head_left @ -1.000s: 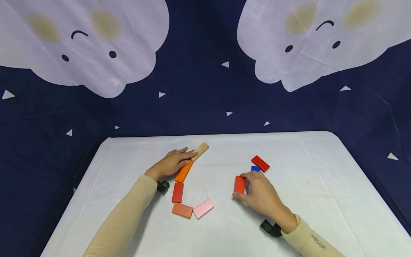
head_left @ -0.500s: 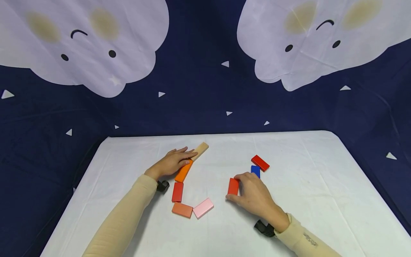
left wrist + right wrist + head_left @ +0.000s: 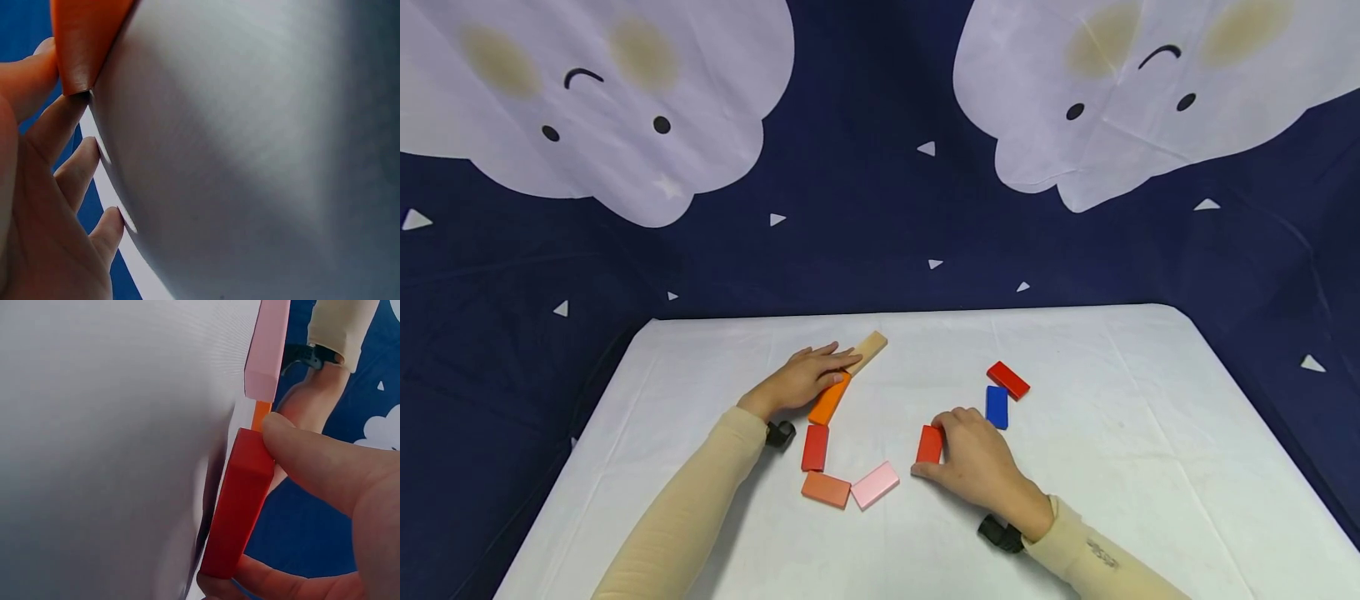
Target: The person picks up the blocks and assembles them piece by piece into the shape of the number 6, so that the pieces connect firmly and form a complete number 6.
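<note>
"What does the head view give you?"

"The right hand grips a red block over the white table, between the pink block and the blue block. The left hand lies with fingers extended across the orange block and the wooden block, partly covering both."

"And the left wrist?"

"Finger undersides, which the head view hides. Thumb and one finger touch the orange block near its end; its upper part is cut off. Whether the other fingertips meet the cloth, I can't tell."

"The right wrist, then?"

"The red block's thick side, thumb at one end, fingers at the other, partly hidden. The pink block is near it, cropped at the top. Behind shows an orange sliver; which block, I can't say. Farther back, the left sleeve and a dark strap."
</note>
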A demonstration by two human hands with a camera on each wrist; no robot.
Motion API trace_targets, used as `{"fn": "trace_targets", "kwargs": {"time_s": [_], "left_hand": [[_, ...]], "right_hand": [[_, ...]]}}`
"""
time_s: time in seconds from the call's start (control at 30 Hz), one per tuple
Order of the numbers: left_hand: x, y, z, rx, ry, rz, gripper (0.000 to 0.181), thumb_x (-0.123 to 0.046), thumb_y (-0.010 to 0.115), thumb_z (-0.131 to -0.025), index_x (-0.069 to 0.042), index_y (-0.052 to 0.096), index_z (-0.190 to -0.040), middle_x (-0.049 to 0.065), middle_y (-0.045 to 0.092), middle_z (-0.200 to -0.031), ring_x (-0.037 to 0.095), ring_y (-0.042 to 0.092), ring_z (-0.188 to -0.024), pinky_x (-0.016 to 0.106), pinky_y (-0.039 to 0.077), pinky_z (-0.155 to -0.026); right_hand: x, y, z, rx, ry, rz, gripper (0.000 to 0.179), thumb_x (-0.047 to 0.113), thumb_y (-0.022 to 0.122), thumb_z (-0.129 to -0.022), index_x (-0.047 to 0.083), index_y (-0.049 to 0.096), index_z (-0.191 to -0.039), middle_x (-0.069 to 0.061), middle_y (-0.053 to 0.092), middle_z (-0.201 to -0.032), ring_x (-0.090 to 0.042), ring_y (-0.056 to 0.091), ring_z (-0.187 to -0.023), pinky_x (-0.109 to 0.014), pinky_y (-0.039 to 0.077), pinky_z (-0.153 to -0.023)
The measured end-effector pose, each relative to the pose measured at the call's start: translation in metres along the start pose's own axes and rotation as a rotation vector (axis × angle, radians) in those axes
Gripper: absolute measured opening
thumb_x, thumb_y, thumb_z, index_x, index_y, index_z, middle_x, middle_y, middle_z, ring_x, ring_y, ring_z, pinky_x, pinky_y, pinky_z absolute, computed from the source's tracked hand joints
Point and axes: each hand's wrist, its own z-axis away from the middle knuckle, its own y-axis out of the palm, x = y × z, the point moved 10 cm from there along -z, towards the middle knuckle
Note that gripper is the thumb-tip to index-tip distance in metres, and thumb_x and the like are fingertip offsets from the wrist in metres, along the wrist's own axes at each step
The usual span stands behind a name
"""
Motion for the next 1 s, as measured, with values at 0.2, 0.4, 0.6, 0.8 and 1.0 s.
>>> {"fn": "trace_targets", "kwargs": {"time_s": [0.2,0.4,0.6,0.8,1.0], "left_hand": [[-0.001,0.0,0.001,-0.005,0.006,-0.007,0.047,-0.025,0.047,-0.108,-0.023,0.044,-0.154,0.003,0.039,-0.159,0.031,0.023,-0.151,0.059,0.009,-0.121],[-0.008,-0.005,0.003,-0.025,0.034,-0.02,0.047,-0.022,0.049,-0.107,-0.02,0.046,-0.153,0.005,0.041,-0.157,0.033,0.024,-0.151,0.061,0.012,-0.12],[-0.007,-0.004,0.003,-0.024,0.035,-0.036,0.047,-0.023,0.049,-0.107,-0.021,0.045,-0.154,0.004,0.041,-0.158,0.032,0.024,-0.151,0.06,0.013,-0.12],[-0.006,-0.004,0.003,-0.018,0.027,-0.032,0.047,-0.023,0.049,-0.107,-0.021,0.045,-0.154,0.004,0.04,-0.158,0.032,0.023,-0.151,0.06,0.012,-0.12],[-0.005,-0.003,0.002,-0.009,0.015,-0.024,0.046,-0.024,0.048,-0.108,-0.022,0.045,-0.154,0.003,0.04,-0.158,0.031,0.022,-0.152,0.058,0.011,-0.121]], "right_hand": [[0.007,0.005,-0.003,0.019,-0.012,0.035,0.064,0.047,0.09,-0.068,0.0,0.068,-0.106,-0.002,0.057,-0.084,-0.018,0.048,-0.08,-0.032,0.042,-0.067],[0.012,0.008,-0.003,0.038,-0.045,0.063,0.071,0.051,0.089,-0.069,0.0,0.068,-0.114,-0.006,0.061,-0.088,-0.02,0.049,-0.08,-0.033,0.042,-0.066],[0.008,0.006,0.001,0.062,-0.056,0.029,0.074,0.048,0.091,-0.067,0.004,0.067,-0.121,-0.008,0.065,-0.101,-0.024,0.056,-0.093,-0.039,0.049,-0.081],[0.006,0.005,0.004,0.066,-0.068,0.002,0.067,0.036,0.094,-0.066,0.003,0.068,-0.12,-0.009,0.066,-0.107,-0.026,0.057,-0.097,-0.042,0.05,-0.087],[0.008,0.006,0.003,0.066,-0.071,-0.027,0.065,0.036,0.093,-0.067,0.004,0.069,-0.118,-0.008,0.067,-0.107,-0.025,0.058,-0.099,-0.041,0.051,-0.088]]}}
